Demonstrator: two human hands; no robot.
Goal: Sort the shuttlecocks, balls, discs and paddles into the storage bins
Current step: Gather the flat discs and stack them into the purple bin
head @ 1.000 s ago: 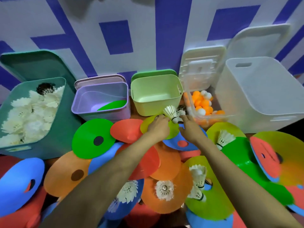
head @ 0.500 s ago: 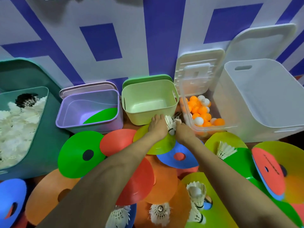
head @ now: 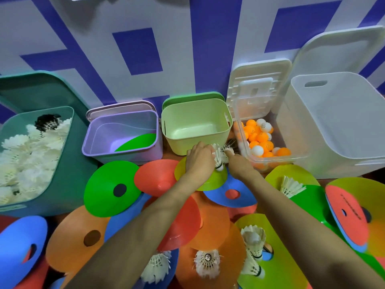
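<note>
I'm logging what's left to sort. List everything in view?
teal bin: one, far left, heaped with white shuttlecocks
purple bin: one, holds one green disc
light green bin: one, centre
clear box: one, holds orange and white balls
white bin: one, large, far right
lids: five, one propped behind each container
loose discs: many, green, red, orange, blue, yellow, piled in front
loose shuttlecocks: at least five, white, on the discs
paddle: one, red, among discs at right
left grip: bare hand gripping a single shuttlecock, white, by the light green bin
right grip: bare hand beside it, closure unclear
</note>
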